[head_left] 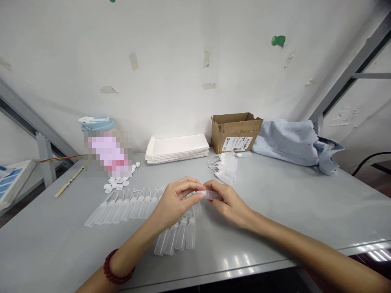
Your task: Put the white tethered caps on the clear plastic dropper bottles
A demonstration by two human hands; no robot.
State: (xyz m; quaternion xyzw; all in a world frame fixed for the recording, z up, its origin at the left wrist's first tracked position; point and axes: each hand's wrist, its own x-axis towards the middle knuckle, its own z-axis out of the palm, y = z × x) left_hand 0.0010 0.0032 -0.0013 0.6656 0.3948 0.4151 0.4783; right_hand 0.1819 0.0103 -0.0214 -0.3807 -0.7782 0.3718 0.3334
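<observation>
Between my two hands lies a small translucent plastic bottle, held on its side above the table. My right hand wraps its fingers around the bottle's body. The thumb and fingertips of my left hand pinch its white neck end; whether a cap sits there is hidden. Under and beside my left forearm, similar bottles with looped white cords lie in a long row. A second group of bottles rests nearer to me. Beyond my right hand is a third, overlapping group of bottles.
Loose white caps are scattered at the back left beside a blurred pink item. A stack of white sheets, a cardboard box and light-blue cloth line the wall. A thin stick lies on the left of the grey table.
</observation>
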